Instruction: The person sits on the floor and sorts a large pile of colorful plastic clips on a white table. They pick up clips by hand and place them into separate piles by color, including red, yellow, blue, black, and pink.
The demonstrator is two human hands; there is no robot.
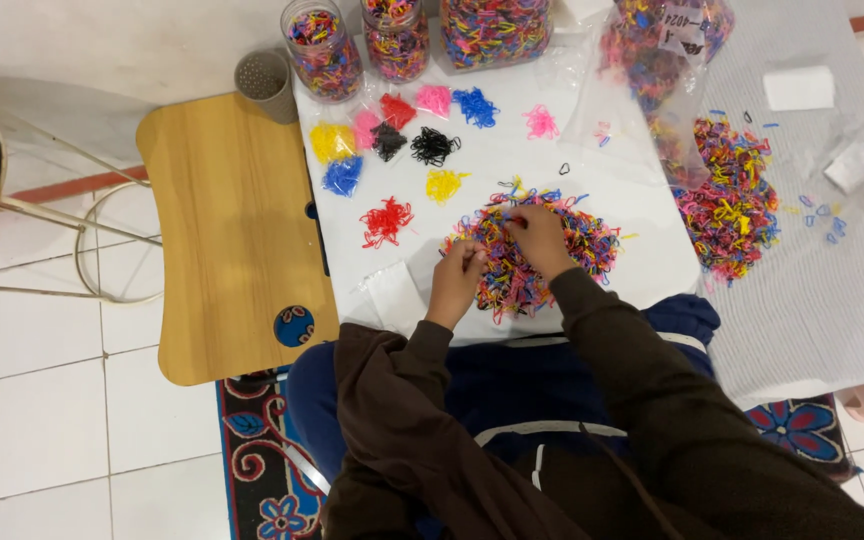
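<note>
Near the frame's centre, both hands work the mixed heap of tiny elastic bands [537,250]: right hand [540,238] pinches a strand, left hand [460,275] has fingers curled on bands. Best lifting one colour cleanly, keeping sorted piles [384,150] undisturbed.

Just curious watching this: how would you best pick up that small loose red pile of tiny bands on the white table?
Probably pinch the red pile at its dense middle, coming straight down from above. It lies flat and spread, with stray loops at the edges, and neighbouring piles sit apart from it.
</note>
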